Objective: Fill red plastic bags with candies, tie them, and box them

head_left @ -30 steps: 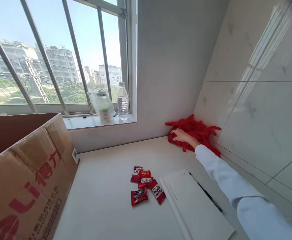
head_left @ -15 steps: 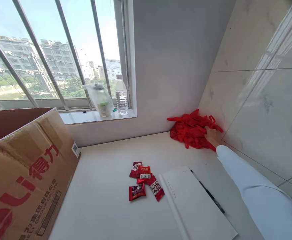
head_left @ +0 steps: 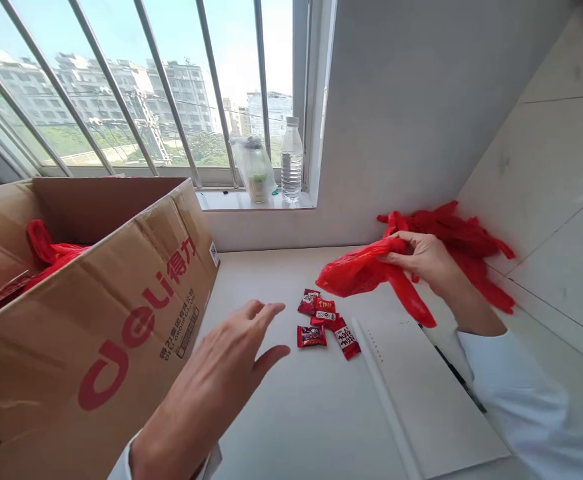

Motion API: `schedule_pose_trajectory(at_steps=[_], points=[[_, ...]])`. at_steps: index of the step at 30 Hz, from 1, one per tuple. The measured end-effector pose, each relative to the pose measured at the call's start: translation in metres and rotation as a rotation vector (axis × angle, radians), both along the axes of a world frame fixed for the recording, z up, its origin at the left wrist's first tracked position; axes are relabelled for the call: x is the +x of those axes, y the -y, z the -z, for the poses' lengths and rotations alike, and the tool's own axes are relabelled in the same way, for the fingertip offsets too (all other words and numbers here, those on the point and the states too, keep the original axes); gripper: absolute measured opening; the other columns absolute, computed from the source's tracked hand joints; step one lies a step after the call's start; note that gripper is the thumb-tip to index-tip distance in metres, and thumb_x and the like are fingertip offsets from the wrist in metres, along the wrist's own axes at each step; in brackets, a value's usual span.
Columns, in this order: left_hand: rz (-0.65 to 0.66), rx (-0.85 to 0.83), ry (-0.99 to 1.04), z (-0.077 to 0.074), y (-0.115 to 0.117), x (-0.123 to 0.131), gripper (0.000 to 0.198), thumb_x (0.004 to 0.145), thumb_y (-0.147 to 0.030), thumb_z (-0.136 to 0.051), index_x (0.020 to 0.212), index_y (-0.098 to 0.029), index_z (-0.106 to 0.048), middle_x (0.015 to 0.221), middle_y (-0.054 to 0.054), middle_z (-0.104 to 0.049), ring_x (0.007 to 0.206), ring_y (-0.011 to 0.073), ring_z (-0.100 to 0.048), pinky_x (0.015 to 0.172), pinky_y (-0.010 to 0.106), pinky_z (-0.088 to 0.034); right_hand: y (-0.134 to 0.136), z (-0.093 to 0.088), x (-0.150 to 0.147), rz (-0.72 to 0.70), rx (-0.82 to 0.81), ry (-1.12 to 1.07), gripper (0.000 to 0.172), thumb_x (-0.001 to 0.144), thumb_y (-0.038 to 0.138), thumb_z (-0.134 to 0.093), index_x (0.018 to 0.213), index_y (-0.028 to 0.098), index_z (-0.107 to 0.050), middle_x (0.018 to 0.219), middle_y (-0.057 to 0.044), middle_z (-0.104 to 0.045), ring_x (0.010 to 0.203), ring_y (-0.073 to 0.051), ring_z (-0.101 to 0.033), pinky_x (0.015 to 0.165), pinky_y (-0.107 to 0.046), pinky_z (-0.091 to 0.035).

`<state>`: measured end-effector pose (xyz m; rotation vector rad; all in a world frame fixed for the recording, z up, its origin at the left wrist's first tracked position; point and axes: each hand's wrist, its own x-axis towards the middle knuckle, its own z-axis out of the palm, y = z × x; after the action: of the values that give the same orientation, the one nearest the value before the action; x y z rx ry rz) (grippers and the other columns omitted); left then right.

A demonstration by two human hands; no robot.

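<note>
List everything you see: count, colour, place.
bag: 1, red, right hand
pile: 1, red, back right
packets: at least four, red, centre
box: 1, brown, left
contents: some, red, in box
paper: some, white, front right
pen: 1, black, beside paper
bottle: 1, clear, windowsill
bagged container: 1, whitish, beside bottle
window bars: several, grey, back
buildings: several, pale, outside
table: 1, white, below
walls: 2, pale, back and right
sleeves: 2, white, forearms
left hand: 1, bare, over table
right hand: 1, bare, holding bag

The right hand partly hides its red bag; the left edge crops the box.
</note>
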<state>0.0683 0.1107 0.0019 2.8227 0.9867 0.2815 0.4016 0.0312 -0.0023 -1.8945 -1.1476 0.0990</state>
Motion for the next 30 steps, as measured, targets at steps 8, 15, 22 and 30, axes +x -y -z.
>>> schedule_pose_trajectory(at_steps=[8,15,22,30], points=[[0.093,-0.216,0.109,0.018,-0.027,0.02,0.025,0.079,-0.02,-0.059,0.104,-0.02,-0.061,0.093,0.001,-0.063,0.085,0.018,-0.059,0.075,0.027,-0.045,-0.029,0.054,-0.133,-0.745,-0.168,-0.463,0.032,0.083,0.046,-0.056,0.102,0.021,-0.064,0.09,-0.004,-0.07,0.077,-0.019,-0.067,0.063,-0.027,-0.052],[0.115,-0.24,0.065,0.033,-0.041,0.025,0.01,0.067,-0.009,-0.051,0.063,-0.017,-0.055,0.06,-0.002,-0.051,0.057,0.0128,-0.044,0.054,0.025,-0.032,-0.026,0.068,-0.117,-0.603,-0.193,-0.191,0.032,0.077,0.035,-0.064,0.107,0.023,-0.062,0.086,-0.002,-0.065,0.076,-0.019,-0.06,0.067,-0.03,-0.046],[0.065,-0.234,0.041,0.03,-0.032,0.037,0.01,0.071,-0.011,-0.052,0.064,-0.018,-0.053,0.058,-0.003,-0.049,0.056,0.012,-0.042,0.053,0.025,-0.029,-0.033,0.067,-0.125,-0.619,-0.068,-0.111,0.01,0.082,0.032,-0.061,0.084,0.023,-0.064,0.086,-0.001,-0.063,0.077,-0.016,-0.056,0.07,-0.029,-0.043],[-0.138,-0.196,-0.071,0.01,-0.037,0.018,0.013,0.066,-0.012,-0.049,0.056,-0.019,-0.048,0.057,-0.002,-0.048,0.054,0.0128,-0.04,0.05,0.026,-0.024,-0.028,0.059,-0.103,-0.574,-0.175,-0.215,0.013,0.078,0.026,-0.056,0.067,0.02,-0.054,0.065,0.003,-0.055,0.06,-0.011,-0.048,0.053,-0.024,-0.036]])
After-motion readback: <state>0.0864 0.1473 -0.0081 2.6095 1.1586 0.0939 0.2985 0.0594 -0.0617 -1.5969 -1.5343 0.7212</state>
